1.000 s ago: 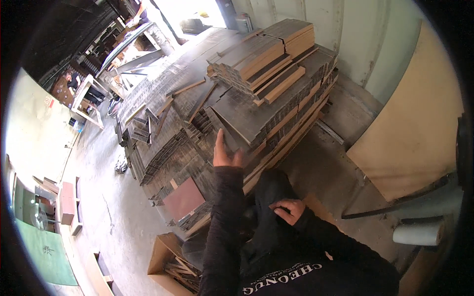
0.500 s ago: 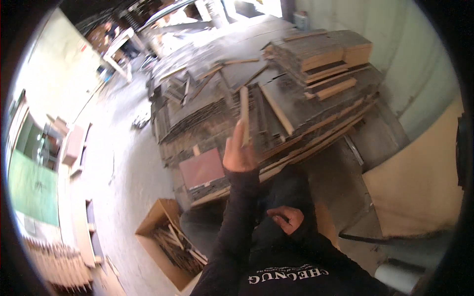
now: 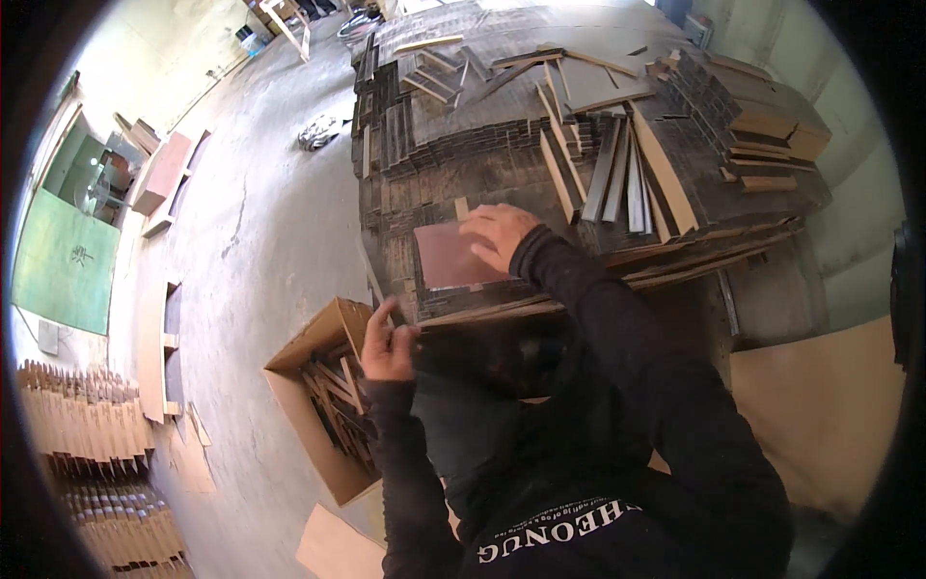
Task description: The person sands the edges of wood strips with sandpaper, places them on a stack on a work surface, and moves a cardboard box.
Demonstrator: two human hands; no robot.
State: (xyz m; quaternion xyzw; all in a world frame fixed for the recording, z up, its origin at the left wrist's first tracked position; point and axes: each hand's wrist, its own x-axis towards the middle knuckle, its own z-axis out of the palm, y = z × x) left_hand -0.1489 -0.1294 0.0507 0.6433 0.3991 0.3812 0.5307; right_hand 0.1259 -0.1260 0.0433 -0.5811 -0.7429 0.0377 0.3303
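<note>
Largest: a broad stack of dark planks [image 3: 453, 179], layers ragged along the left edge. At its far-right corner, a bundle of boards [image 3: 772, 101] stood higher than the rest. Below the near-left corner, an open cardboard box [image 3: 313, 343] with wood offcuts [image 3: 338, 386] jumbled inside. Fanned strips [image 3: 666, 174] lay right of centre, lower ends toward the near edge.

Reddish-brown panel [image 3: 442, 261] sat flat on the stack, close to the near-left corner. Right hand [image 3: 500, 234] lay across the panel's right part; grip loose, thumb apart from fingers, nothing seen clasped. Left hand [image 3: 388, 357] hung between near-left corner and box, fingers part curled; blurred, could not tell whether that grip had anything. Smallest: pale block [image 3: 462, 207] just beyond the panel's far edge.

Risks, as judged: a pull toward the body could have tipped the panel over the near edge; uneven plank tops could have caught its underside. A rightward swing of the right sleeve might have knocked the fanned strips askew. Left sleeve, near the box's rim, could have snagged there.
</note>
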